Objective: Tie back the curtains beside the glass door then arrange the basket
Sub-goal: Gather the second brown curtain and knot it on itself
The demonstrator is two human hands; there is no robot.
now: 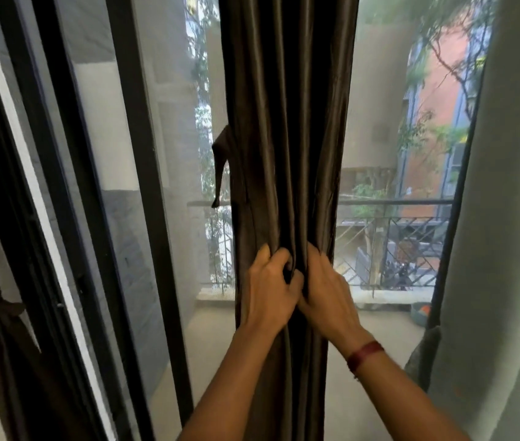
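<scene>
At 6 o'clock, close to the viewer, the left hand [268, 291] and the right hand [327, 296] meet side by side, fingers [275, 257] curled and pinching folds of the dark curtain [287, 122], which hangs up to 12 o'clock. Beyond it, at 3 o'clock, stands a balcony railing [411, 202].

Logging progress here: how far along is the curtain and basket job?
Done: the left curtain looks tied back. In hand: left hand and right hand grip the bunched middle curtain; its tie strap hangs loose. Left: tying it; no basket is in view.
</scene>
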